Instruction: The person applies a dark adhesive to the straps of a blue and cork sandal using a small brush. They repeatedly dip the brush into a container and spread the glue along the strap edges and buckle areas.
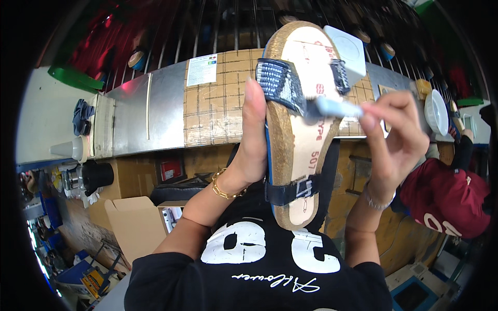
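My left hand (251,127) grips a cork-soled sandal (306,124) along its left side, with the thumb up the edge and the other fingers mostly hidden behind the sole. The pale footbed faces me and carries red markings. A dark blue-and-white woven strap (280,83) shows open at the front, its two halves parted. A dark ankle strap (293,190) crosses the heel end. In my right hand (391,132), a small brush (340,108) with a light-blue handle is pinched between thumb and fingers. Its dark, motion-blurred tip is at the footbed by the woven strap.
Behind the sandal runs a metal bench (132,114) with a taped cardboard sheet (225,119) on it. Beyond lies a rack of metal rods with several shoes. A white bowl (436,112) stands at right, near a person in a maroon top (446,197). An open carton (136,225) sits left.
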